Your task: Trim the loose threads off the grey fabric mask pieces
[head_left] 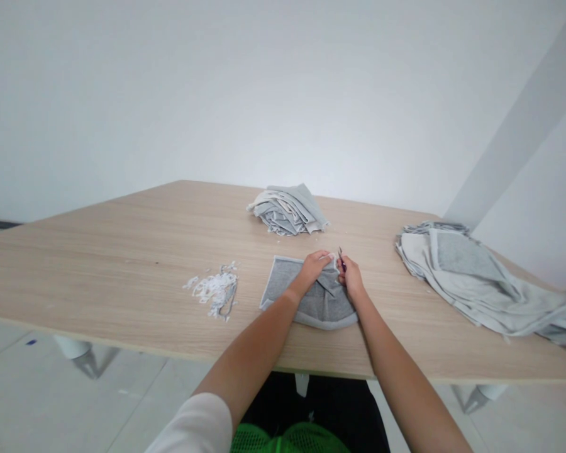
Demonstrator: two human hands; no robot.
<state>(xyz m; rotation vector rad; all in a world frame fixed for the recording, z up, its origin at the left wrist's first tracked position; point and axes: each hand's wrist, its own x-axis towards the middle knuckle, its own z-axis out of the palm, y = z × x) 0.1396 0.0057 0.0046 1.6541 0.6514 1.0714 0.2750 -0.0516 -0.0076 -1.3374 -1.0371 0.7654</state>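
Note:
A grey cloth piece with pale edging (283,272) lies on the table in front of me, creased on its right side. My left hand (317,261) pinches its upper right edge. Close beside it, my right hand (349,272) is closed around small thread snips (341,257), their blades pointing up and away from me. The blade tips are near the cloth's corner; whether they touch it I cannot tell. The snips' handles are mostly hidden by my right fingers.
White thread scraps (217,288) lie in a loose heap to the left. Behind my hands is a pile of folded grey cloths (287,211). A larger cloth stack (471,270) spreads along the right of the wooden table (122,251), reaching its right edge. A white wall (283,94) stands behind.

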